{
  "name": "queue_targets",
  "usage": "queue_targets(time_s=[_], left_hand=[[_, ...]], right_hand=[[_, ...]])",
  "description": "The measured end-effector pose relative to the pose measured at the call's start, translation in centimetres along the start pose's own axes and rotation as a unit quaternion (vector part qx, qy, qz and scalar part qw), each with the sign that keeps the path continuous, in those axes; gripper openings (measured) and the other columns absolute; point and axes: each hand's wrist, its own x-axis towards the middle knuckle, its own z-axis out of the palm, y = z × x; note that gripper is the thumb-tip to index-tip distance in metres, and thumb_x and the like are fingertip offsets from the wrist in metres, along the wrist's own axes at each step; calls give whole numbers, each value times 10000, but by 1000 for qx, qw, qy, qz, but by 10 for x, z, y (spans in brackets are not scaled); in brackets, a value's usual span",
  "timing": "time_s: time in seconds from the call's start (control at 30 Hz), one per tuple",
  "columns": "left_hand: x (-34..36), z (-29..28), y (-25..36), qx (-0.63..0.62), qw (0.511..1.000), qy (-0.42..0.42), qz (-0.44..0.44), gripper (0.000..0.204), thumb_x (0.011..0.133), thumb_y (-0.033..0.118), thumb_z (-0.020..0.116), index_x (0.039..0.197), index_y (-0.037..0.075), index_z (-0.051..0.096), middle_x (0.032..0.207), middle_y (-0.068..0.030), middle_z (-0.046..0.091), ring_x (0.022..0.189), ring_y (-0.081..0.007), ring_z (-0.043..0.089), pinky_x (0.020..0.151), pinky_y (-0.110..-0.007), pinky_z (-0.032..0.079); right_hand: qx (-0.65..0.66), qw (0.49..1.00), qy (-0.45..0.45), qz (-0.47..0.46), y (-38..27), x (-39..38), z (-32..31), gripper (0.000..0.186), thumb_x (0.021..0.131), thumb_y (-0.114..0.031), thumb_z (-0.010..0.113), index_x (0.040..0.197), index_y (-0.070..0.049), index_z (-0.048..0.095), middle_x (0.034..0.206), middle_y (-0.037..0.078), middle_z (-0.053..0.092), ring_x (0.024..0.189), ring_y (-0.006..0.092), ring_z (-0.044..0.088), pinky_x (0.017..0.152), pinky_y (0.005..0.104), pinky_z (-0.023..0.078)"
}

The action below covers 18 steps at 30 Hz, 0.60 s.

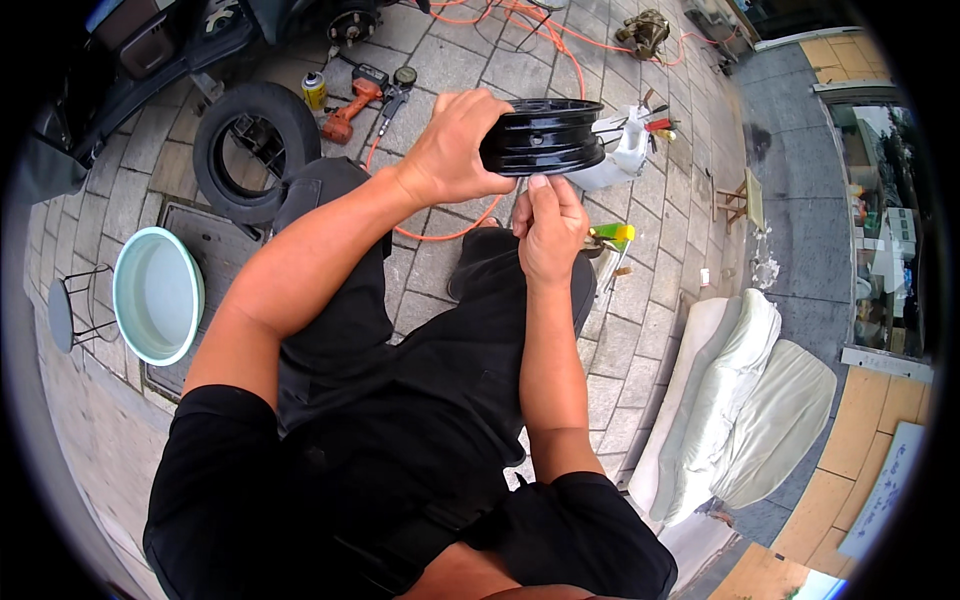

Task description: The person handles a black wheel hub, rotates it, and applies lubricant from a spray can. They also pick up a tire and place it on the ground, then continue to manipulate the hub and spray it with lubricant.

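A glossy black wheel rim [545, 140] is held up edge-on in front of me, above my knees. My left hand [455, 150] grips its left side, fingers over the top and thumb along the lower edge. Just under the rim is my right hand [552, 225], its fingers curled and their tips at the rim's lower edge. Whatever that hand may pinch there is too small or hidden to make out. No tyre is on the rim. A black tyre [210, 150] lies on the paving to the left.
Left of the rim lie an orange cordless power tool [345, 118], an air gauge [397, 95] and a yellow can [315, 92]. A pale green basin [125, 300] stands at far left by a stool [62, 315]. An orange hose [440, 238] crosses the paving. Cushions [720, 400] lie right.
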Motion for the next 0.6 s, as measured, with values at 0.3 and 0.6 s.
queue_targets(time_s=[0.3, 0.6], left_hand=[[2, -9, 5, -110, 988, -19, -111, 657, 633, 226, 923, 1189, 9, 649, 1068, -126, 647, 1014, -281, 657, 914, -384, 534], [1, -20, 1, -221, 950, -57, -213, 721, 687, 177, 925, 1291, -34, 593, 1162, -109, 684, 1069, -144, 653, 957, -326, 547]], right_hand=[[-23, 999, -26, -29, -9, 0, 16, 182, 1073, -151, 646, 1059, 22, 700, 706, 12, 595, 529, 61, 482, 461, 223, 377], [-13, 999, -20, -40, -15, -1, 35, 217, 1064, -103, 647, 1202, 56, 702, 728, 12, 615, 551, 44, 498, 483, 209, 398]])
